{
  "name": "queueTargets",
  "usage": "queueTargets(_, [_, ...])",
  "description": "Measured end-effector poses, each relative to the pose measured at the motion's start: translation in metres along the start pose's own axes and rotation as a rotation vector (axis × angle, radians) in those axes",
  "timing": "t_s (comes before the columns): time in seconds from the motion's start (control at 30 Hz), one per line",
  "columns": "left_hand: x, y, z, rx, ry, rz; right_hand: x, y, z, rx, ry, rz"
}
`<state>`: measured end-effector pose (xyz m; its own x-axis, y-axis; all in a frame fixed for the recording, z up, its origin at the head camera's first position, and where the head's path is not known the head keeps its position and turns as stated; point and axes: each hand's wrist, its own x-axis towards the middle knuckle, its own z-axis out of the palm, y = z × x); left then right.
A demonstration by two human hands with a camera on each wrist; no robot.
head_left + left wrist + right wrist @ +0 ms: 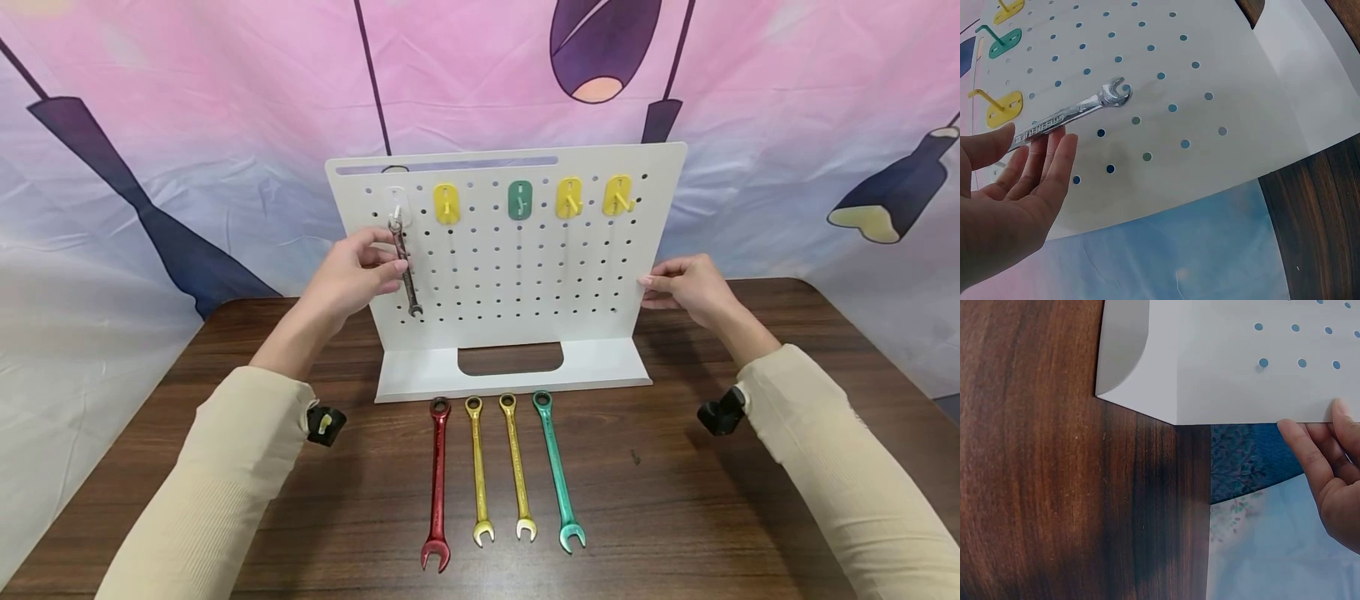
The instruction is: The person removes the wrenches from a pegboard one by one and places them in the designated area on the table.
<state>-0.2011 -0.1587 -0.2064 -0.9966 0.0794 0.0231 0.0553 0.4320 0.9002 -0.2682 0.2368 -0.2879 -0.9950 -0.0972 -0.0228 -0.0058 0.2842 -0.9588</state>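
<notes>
A silver combination wrench [407,271] hangs down along the left side of a white pegboard [540,283], its ring end at the white hook [397,204]. My left hand [352,271] pinches the wrench between thumb and fingers; in the left wrist view its open jaw end [1113,94] points away from the hand. Whether the ring is fully over the hook cannot be told. At the board's right edge, my right hand [690,287] grips the panel with the thumb on the front and fingers behind, as the right wrist view also shows the thumb [1341,412] on the edge.
On the wooden table [675,500] before the board lie a red wrench [438,483], two yellow wrenches [479,475] and a green wrench [557,471], side by side. Yellow hooks [447,204] and a green hook [520,200] line the board's top. A patterned cloth [225,125] hangs behind.
</notes>
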Motion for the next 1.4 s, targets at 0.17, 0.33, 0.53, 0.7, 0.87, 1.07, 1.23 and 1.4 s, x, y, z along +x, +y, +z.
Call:
queueTargets(0.17, [-0.002, 0.000, 0.000, 0.002, -0.013, 0.017, 0.000, 0.000, 0.000, 0.000, -0.007, -0.004])
queueTargets(0.33, [-0.004, 0.000, 0.001, -0.002, -0.007, 0.032, 0.000, 0.000, 0.000, -0.001, -0.004, -0.009])
queueTargets(0.53, [-0.008, 0.003, 0.000, -0.061, -0.006, 0.037, 0.001, 0.001, 0.001, -0.006, 0.009, -0.011])
queueTargets(0.7, [-0.013, 0.006, -0.001, -0.077, -0.004, 0.039, 0.002, 0.002, 0.001, -0.023, 0.015, -0.015])
queueTargets(0.87, [-0.015, 0.009, -0.001, -0.074, 0.013, 0.037, 0.001, 0.002, 0.000, -0.030, 0.015, -0.014])
queueTargets(1.07, [-0.017, 0.013, -0.003, -0.069, 0.024, 0.068, 0.001, 0.002, 0.000, -0.039, 0.018, -0.015])
queueTargets(1.23, [-0.019, 0.016, -0.003, -0.056, 0.034, 0.074, 0.002, 0.003, 0.000, -0.031, 0.015, -0.016])
queueTargets(1.4, [-0.020, 0.019, -0.003, -0.057, 0.033, 0.065, 0.002, 0.003, 0.000, -0.022, 0.010, -0.017])
